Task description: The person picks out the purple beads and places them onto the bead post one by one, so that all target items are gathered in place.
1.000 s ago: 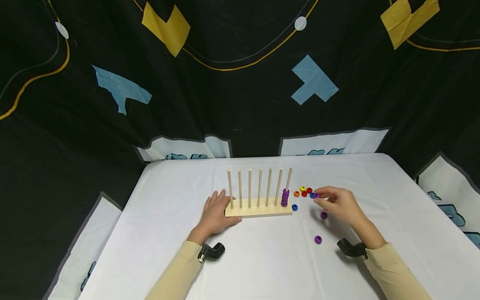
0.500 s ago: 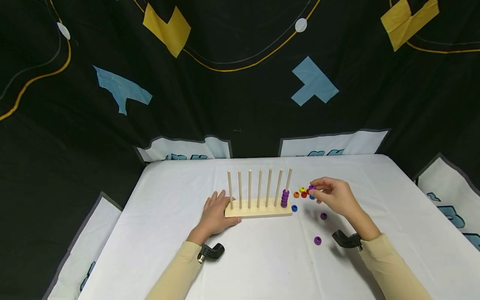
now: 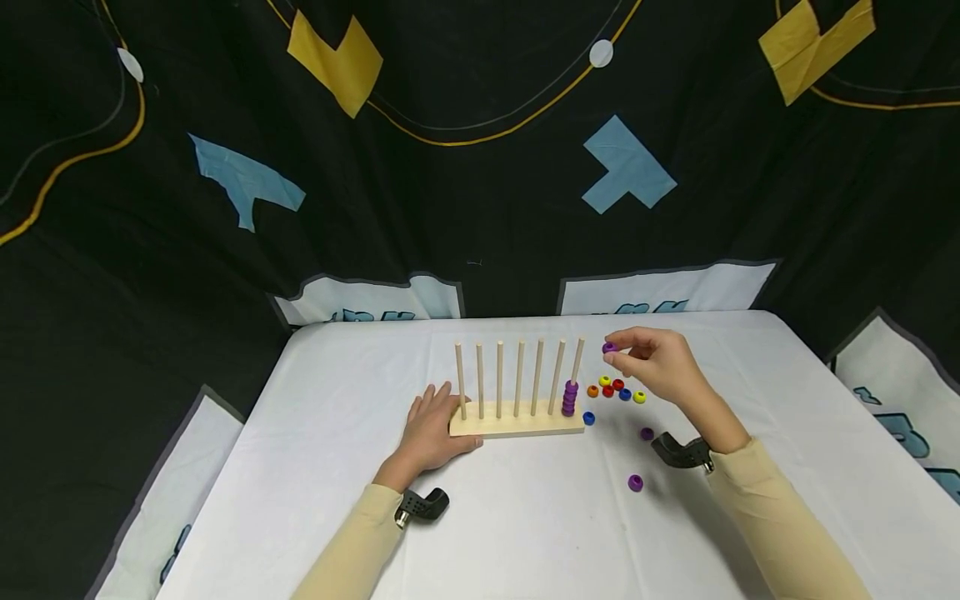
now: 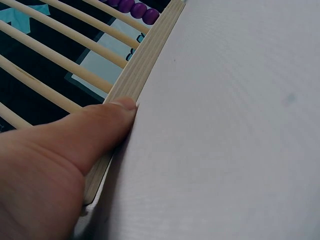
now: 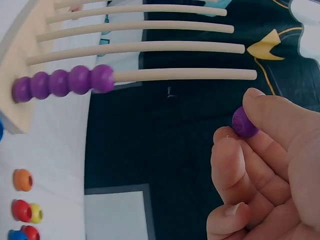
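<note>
A wooden peg rack (image 3: 517, 422) with several upright pegs stands on the table. Its rightmost peg (image 5: 185, 75) carries a stack of purple beads (image 5: 59, 83) low down, with bare wood above. My left hand (image 3: 429, 429) holds the left end of the base, thumb (image 4: 112, 117) along the front edge and the other fingers toward the back; their tips are partly hidden. Between thumb and fingertips my right hand (image 3: 654, 362) pinches one purple bead (image 5: 243, 123). This bead is raised, to the right of the rightmost peg's top and apart from it.
Right of the rack lie loose orange (image 3: 592, 391), red (image 3: 618, 384), yellow (image 3: 640, 397) and blue beads (image 3: 625, 394). Another blue bead (image 3: 588, 418) is close to the base's right end. Two purple beads lie nearer, one (image 3: 647, 434) beyond the other (image 3: 635, 483).
My right hand has lifted the purple bead from among the loose beads and carried it up and left toward the rightmost peg. A yellow bead came into sight. My left hand stays put.
</note>
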Available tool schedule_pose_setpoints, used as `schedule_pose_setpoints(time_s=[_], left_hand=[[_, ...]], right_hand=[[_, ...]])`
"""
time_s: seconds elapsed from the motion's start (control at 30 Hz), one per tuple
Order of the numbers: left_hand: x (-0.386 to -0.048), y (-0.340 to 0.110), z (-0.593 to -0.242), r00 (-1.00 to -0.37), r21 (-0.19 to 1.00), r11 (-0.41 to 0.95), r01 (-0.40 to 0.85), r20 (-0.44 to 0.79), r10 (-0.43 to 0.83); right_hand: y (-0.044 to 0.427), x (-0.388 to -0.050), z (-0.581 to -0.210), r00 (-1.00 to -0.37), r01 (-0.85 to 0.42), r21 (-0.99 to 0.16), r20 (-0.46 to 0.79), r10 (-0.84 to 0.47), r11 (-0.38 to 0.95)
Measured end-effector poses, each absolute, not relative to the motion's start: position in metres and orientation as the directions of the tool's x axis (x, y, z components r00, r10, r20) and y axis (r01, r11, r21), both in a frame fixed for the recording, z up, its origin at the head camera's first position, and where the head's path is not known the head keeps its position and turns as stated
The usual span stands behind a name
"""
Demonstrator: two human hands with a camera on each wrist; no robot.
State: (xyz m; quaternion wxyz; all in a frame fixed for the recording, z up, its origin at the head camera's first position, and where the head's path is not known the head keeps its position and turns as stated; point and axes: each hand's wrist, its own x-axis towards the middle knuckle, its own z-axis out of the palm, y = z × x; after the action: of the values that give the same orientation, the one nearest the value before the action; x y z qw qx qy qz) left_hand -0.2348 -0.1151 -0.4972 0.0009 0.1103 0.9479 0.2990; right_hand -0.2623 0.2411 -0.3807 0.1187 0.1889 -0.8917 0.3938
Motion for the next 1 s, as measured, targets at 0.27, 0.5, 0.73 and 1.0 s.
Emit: schedule_pose_setpoints(time_s=[0.27, 0.5, 0.73, 1.0], left_hand=[[-0.235, -0.115, -0.496, -0.973, 0.567, 0.794, 0.220, 0.073, 0.217], [-0.234, -0.116, -0.496, -0.973, 0.570, 0.791, 0.221, 0.077, 0.216], [-0.234, -0.115, -0.498, -0.974, 0.569, 0.792, 0.219, 0.077, 0.214], [-0.235, -0.115, -0.497, -0.975, 0.571, 0.792, 0.215, 0.073, 0.212]], right_hand=[[0.235, -0.268, -0.368, -0.884, -0.463, -0.652, 0.389, -0.260, 0.600], [0.229, -0.270, -0.361, -0.877, -0.478, -0.663, 0.397, -0.270, 0.576], [0.224, -0.271, -0.357, -0.867, -0.497, -0.662, 0.404, -0.292, 0.561], [0.217, -0.271, -0.353, -0.856, -0.516, -0.685, 0.401, -0.325, 0.514]])
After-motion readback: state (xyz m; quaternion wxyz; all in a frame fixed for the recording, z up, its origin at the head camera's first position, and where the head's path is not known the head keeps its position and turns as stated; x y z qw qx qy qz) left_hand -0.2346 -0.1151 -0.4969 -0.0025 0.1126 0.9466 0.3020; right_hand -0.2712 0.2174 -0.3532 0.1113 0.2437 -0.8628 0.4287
